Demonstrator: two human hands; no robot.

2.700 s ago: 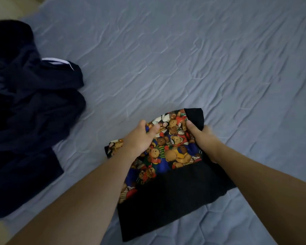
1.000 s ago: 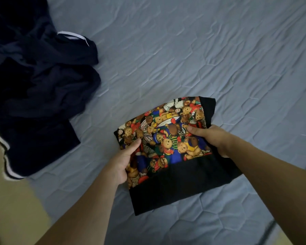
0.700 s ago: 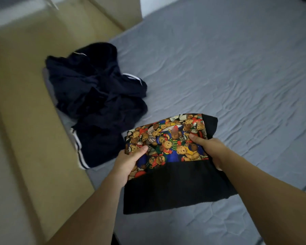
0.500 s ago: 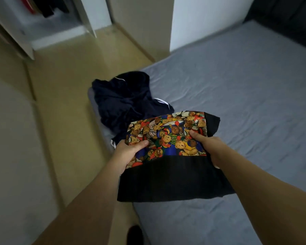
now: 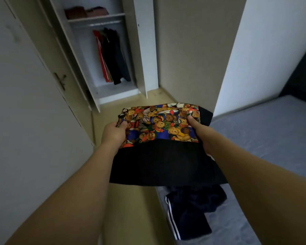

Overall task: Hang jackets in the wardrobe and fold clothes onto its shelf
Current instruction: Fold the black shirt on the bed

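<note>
Both hands are seen holding one folded garment (image 5: 163, 147) flat in the air, above the yellowish floor (image 5: 131, 209) at the near edge of the bed. The garment is black over its nearer half, while its farther half is covered with a bright print of teddy bears. Its left edge is gripped by the left hand (image 5: 114, 133), whose thumb is laid on top of the print and whose fingers are curled underneath, out of sight. Its right side is clamped by the right hand (image 5: 204, 135) in the same manner, with the thumb pressed on the print and the fingers hidden below the cloth. Just beneath the garment's near edge, a dark navy garment (image 5: 193, 207) with white stripes is seen lying crumpled on the grey sheet of the bed (image 5: 263, 138), close to the bed's corner. Farther off, beyond the floor, the wardrobe (image 5: 102, 50) is seen with its doors swung open. Several dark jackets and one red one (image 5: 111, 53) are hung together from its rail. Above the rail, a shelf (image 5: 95, 17) is fitted, on which folded clothes (image 5: 86, 12) in reddish-brown tones are stacked. At the left, a closed pale door (image 5: 25, 103) with a handle is shown.
</note>
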